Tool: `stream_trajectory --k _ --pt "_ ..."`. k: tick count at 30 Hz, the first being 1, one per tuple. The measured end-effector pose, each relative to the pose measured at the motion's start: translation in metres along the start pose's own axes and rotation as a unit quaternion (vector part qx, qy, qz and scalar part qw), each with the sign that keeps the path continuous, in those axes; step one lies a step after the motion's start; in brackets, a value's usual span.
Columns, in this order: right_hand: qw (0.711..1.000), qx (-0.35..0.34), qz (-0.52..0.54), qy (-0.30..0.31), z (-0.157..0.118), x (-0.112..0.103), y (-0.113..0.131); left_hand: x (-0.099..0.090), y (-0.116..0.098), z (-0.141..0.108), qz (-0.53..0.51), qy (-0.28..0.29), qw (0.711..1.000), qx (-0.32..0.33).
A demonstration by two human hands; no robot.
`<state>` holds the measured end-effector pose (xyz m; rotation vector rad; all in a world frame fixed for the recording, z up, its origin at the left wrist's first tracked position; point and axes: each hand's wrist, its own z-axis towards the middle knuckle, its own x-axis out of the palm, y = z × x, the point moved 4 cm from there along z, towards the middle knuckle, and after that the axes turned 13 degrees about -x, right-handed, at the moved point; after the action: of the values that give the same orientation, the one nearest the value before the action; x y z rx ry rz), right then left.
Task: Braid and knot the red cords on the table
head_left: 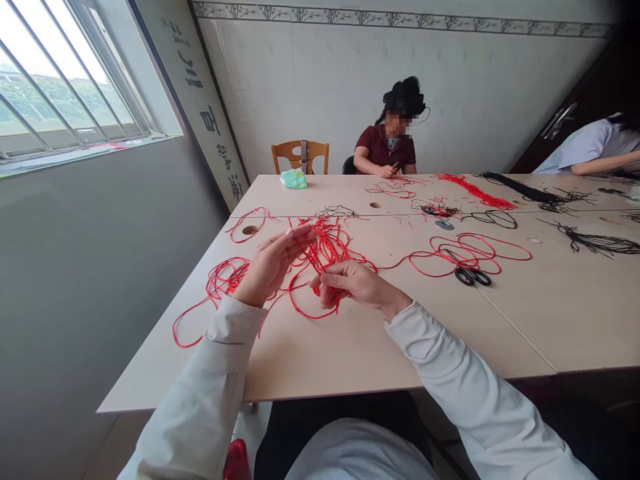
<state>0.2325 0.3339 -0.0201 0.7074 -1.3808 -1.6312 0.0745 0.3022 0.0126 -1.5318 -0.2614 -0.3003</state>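
In the head view, red braided cords (327, 243) lie in a loose heap at the middle of the table. Over the left side of this heap is my left hand (280, 257), its fingers stretched out flat and side by side against the cords. My right hand (353, 285) is closed on part of the red cord, thumb pressed to the fingers at the heap's near right. A loop of braided cord (313, 317) hangs round below the hands. Thinner red cord (225, 277) lies coiled left of my left wrist.
Black-handled scissors (473, 276) lie at the right beside a looped red cord (515, 258). Black cord bundles (605, 241) rest farther right. Across the table (350, 360) a person (385, 150) sits near a green packet (294, 179). Another person (595, 147) leans in at the far right.
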Motion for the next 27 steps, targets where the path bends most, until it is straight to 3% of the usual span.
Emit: stream_trajectory --k 7,9,13,15,20,27 --pt "0.999 0.044 -0.025 -0.002 0.001 0.002 -0.009 -0.014 0.013 0.009 -0.052 -0.067 0.993 -0.085" --pt "0.998 0.023 -0.02 -0.052 0.003 -0.002 -0.009 -0.009 0.017 0.008 -0.059 -0.073 0.991 -0.092" --pt "0.977 -0.058 -0.01 -0.207 0.006 -0.015 -0.004 0.012 0.034 0.003 -0.097 -0.063 0.985 -0.126" --pt "0.966 -0.073 -0.014 -0.246 0.005 -0.019 -0.004 0.022 0.044 0.001 -0.084 -0.045 0.984 -0.15" --pt "0.973 -0.084 -0.067 -0.206 0.007 -0.011 -0.005 0.028 0.052 0.002 -0.018 0.034 0.99 -0.139" --pt "0.966 -0.09 -0.173 -0.168 0.006 -0.002 -0.005 0.022 0.053 0.004 -0.065 0.036 0.984 -0.162"
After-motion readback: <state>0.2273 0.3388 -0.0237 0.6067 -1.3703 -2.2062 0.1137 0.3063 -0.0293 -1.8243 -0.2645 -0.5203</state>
